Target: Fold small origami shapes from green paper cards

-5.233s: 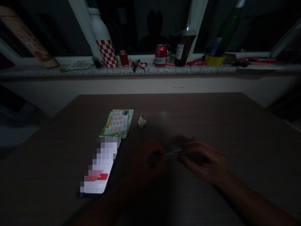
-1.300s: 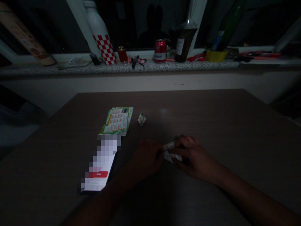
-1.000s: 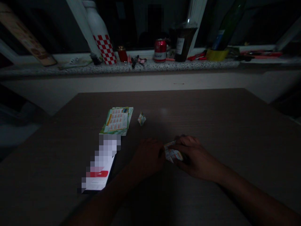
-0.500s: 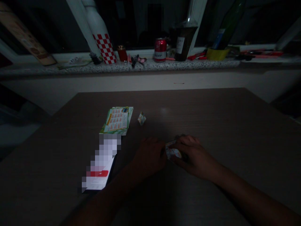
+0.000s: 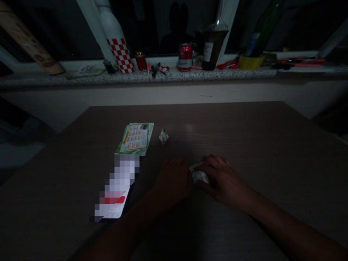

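A small printed piece of paper [image 5: 199, 175] lies on the table between my hands, partly covered by fingers. My left hand [image 5: 174, 179], in deep shadow, is closed at its left edge. My right hand [image 5: 224, 181] grips it from the right, thumb and fingers bent over its surface. Ahead of the left hand stands a small folded paper piece [image 5: 163, 136] with pointed corners. Farther left is a stack of printed paper sheets [image 5: 135, 138]. Below the stack lies a phone [image 5: 115, 210] with its screen lit and mostly pixelated.
The brown table [image 5: 231, 130] meets a wall under a granite sill [image 5: 168, 77]. Along the sill stand a red-checked white bottle [image 5: 121, 54], a red can [image 5: 185, 57], a dark plastic cup [image 5: 213, 49] and a green bottle [image 5: 265, 32] by a yellow tape roll [image 5: 251, 62].
The paper between my hands has shifted slightly left and its visible face looks dimmer. Both hands stay in nearly the same place. The stack, folded piece and phone have not moved.
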`<action>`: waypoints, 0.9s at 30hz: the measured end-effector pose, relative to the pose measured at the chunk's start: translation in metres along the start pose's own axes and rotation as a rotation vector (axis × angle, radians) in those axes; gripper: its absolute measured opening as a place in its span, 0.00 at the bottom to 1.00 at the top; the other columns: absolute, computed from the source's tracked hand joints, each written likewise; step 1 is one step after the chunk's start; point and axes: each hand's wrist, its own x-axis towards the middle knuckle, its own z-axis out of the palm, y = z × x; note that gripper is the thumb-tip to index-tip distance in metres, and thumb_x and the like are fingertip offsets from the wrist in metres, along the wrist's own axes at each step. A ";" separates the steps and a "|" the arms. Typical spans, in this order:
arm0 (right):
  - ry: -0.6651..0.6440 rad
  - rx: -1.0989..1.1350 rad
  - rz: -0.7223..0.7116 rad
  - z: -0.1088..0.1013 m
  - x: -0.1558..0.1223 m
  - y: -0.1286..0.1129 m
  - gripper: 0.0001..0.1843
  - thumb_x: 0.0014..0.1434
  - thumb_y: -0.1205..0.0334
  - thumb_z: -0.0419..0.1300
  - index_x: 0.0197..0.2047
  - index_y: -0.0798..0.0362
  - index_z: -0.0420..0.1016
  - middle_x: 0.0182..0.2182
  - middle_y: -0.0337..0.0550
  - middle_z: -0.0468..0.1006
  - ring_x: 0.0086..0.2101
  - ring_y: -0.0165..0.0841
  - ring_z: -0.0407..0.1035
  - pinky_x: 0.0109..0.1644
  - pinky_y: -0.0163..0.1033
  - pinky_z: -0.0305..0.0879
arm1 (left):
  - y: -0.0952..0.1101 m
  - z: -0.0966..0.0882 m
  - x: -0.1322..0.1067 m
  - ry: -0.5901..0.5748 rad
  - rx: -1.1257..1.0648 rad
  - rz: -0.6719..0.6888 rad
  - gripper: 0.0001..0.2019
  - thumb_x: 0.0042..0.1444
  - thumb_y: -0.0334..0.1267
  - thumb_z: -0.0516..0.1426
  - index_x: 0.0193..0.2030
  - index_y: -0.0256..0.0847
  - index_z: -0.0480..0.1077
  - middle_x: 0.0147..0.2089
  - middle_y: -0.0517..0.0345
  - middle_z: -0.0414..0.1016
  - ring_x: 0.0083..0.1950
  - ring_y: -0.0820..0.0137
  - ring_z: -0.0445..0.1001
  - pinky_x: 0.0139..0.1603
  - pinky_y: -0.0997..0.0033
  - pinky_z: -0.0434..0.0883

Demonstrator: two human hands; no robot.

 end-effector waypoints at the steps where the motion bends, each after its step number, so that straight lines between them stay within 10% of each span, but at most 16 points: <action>1: -0.001 -0.001 0.003 0.000 0.000 0.000 0.17 0.57 0.59 0.61 0.51 0.45 0.72 0.41 0.45 0.72 0.45 0.43 0.63 0.51 0.50 0.56 | 0.000 0.000 0.000 0.002 0.005 -0.002 0.10 0.60 0.37 0.49 0.39 0.35 0.69 0.41 0.48 0.72 0.43 0.60 0.70 0.46 0.58 0.65; 27: 0.135 0.037 0.080 0.002 -0.001 0.009 0.20 0.57 0.60 0.60 0.53 0.50 0.69 0.46 0.50 0.73 0.48 0.44 0.65 0.53 0.54 0.61 | 0.003 0.006 -0.007 0.056 0.071 -0.034 0.11 0.64 0.37 0.45 0.43 0.39 0.67 0.44 0.48 0.67 0.45 0.58 0.65 0.45 0.57 0.63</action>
